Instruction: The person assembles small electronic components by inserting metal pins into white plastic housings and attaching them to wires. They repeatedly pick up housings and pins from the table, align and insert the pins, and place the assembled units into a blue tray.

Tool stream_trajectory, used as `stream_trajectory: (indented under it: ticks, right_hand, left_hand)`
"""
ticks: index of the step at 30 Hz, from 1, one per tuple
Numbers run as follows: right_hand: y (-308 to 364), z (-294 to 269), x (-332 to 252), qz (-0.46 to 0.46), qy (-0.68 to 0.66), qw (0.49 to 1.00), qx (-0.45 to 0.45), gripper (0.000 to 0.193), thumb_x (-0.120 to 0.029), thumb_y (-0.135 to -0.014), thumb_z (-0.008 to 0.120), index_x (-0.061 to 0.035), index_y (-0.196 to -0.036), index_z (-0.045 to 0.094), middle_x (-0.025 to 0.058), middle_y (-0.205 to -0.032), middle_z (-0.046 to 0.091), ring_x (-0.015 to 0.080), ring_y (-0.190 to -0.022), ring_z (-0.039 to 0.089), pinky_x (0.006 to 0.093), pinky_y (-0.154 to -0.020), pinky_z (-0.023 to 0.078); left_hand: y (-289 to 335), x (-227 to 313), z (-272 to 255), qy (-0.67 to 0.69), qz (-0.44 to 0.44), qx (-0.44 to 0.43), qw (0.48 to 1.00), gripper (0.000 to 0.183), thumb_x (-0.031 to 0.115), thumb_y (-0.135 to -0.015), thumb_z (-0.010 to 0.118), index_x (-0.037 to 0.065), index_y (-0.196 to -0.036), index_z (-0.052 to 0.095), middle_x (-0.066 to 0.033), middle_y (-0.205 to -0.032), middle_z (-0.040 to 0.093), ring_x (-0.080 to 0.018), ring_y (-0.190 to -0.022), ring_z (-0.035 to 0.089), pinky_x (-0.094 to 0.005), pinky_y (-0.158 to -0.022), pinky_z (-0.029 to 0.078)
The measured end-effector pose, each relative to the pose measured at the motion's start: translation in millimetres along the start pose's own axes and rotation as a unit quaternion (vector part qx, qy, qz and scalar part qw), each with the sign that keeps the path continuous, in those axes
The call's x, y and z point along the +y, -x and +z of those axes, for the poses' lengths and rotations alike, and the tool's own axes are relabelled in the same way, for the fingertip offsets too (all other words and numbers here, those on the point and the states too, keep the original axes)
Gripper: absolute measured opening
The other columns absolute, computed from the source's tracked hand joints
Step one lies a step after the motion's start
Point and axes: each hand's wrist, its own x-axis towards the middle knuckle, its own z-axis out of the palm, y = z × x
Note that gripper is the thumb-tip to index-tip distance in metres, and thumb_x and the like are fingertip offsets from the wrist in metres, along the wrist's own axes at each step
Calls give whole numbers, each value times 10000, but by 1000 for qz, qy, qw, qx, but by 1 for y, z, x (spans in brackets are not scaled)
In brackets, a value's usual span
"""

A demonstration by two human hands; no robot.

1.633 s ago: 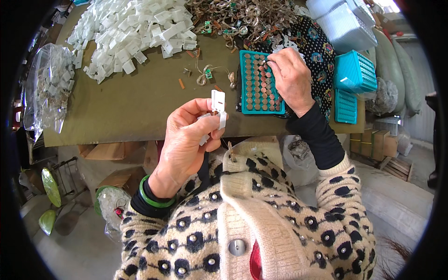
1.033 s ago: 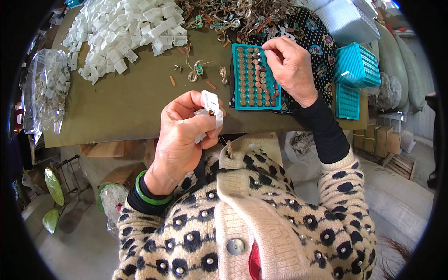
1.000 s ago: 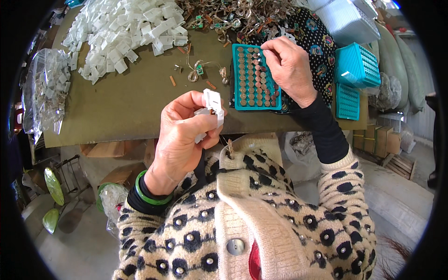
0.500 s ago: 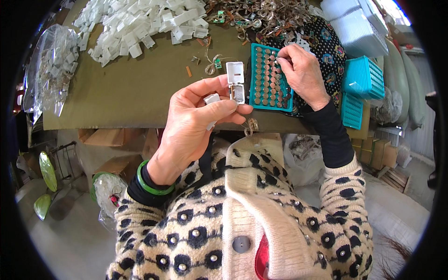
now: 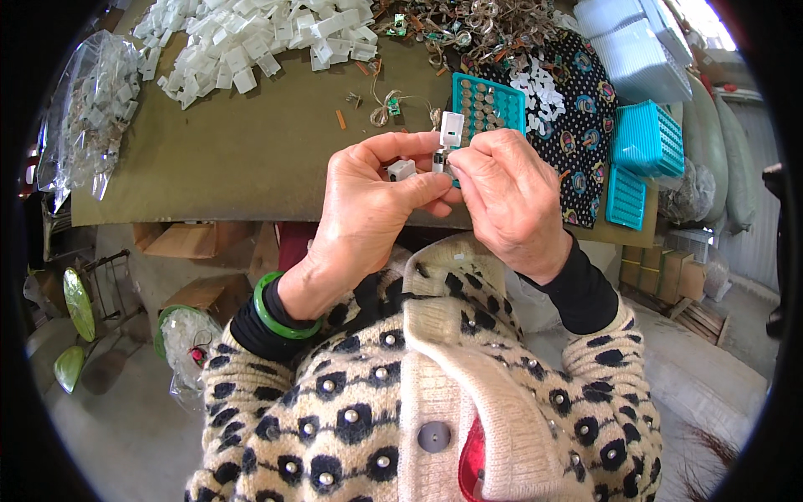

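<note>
A small white plastic case is pinched between the thumb and fingers of my left hand [image 5: 355, 197], its hinged lid [image 5: 452, 127] standing up. A second white case [image 5: 401, 171] sits in the same hand, behind the thumb. My right hand [image 5: 523, 205] has its fingertips pressed together at the lower half of the opened case; whatever they hold is hidden. Just beyond lies a teal tray [image 5: 518, 105] with rows of round button cells [image 5: 478, 106], partly covered by my hands. Its right-hand side shows bare pockets.
White cases [image 5: 259, 42] are heaped at the back left, beside a clear bag [image 5: 96, 109] of parts. Tangled wires [image 5: 493, 29] lie at the back. White pieces [image 5: 539, 92] rest on a patterned cloth [image 5: 585, 109]. Stacked teal trays [image 5: 648, 138] stand at right.
My right hand has come from the tray, leftward and nearer, to the case in my left hand. The case has shifted slightly right. The white pieces on the cloth are now uncovered.
</note>
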Motion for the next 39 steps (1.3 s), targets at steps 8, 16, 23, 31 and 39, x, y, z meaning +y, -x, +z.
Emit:
stream_trajectory:
  ticks: [8, 16, 23, 31, 39]
  right_hand:
    - [8, -7, 2, 70, -90, 991, 71, 223, 103, -757, 709, -2, -939, 634, 119, -898, 632, 242, -759, 646, 313, -645, 529]
    - [17, -16, 8, 101, -182, 977, 34, 146, 65, -799, 689, 1, -919, 638, 118, -895, 622, 242, -778, 634, 305, -681, 516]
    - [34, -20, 54, 124, -37, 990, 62, 132, 50, -827, 644, 0, -949, 640, 101, -874, 594, 239, -739, 610, 326, -626, 498]
    - [62, -8, 68, 89, 58, 994, -30, 224, 87, -745, 624, 8, -955, 622, 99, -868, 530, 263, -834, 582, 348, -694, 504]
    - [46, -21, 72, 80, 1, 996, -45, 122, 20, -837, 643, 3, -954, 616, 92, -852, 574, 254, -753, 595, 319, -649, 485]
  left_hand:
    - [1, 0, 6, 11, -11, -33, 999, 333, -73, -837, 676, -99, -1163, 607, -107, -920, 638, -221, -769, 710, -285, -652, 605]
    - [2, 1, 20, 4, -26, -18, 999, 264, -31, -845, 704, -87, -1087, 616, -92, -846, 651, -178, -696, 691, -253, -594, 581]
    - [-1, 7, 14, 75, -56, -48, 994, 137, 4, -844, 674, -5, -953, 592, -58, -746, 620, -95, -504, 521, -220, -429, 365]
    - [-2, 2, 16, 85, -51, -61, 993, 207, 77, -923, 629, -1, -1114, 607, -156, -992, 685, -204, -723, 684, -211, -429, 436]
    - [-6, -3, 17, 137, -65, -109, 982, 226, 32, -931, 624, 22, -1156, 613, -151, -1051, 678, -298, -925, 718, -238, -491, 535]
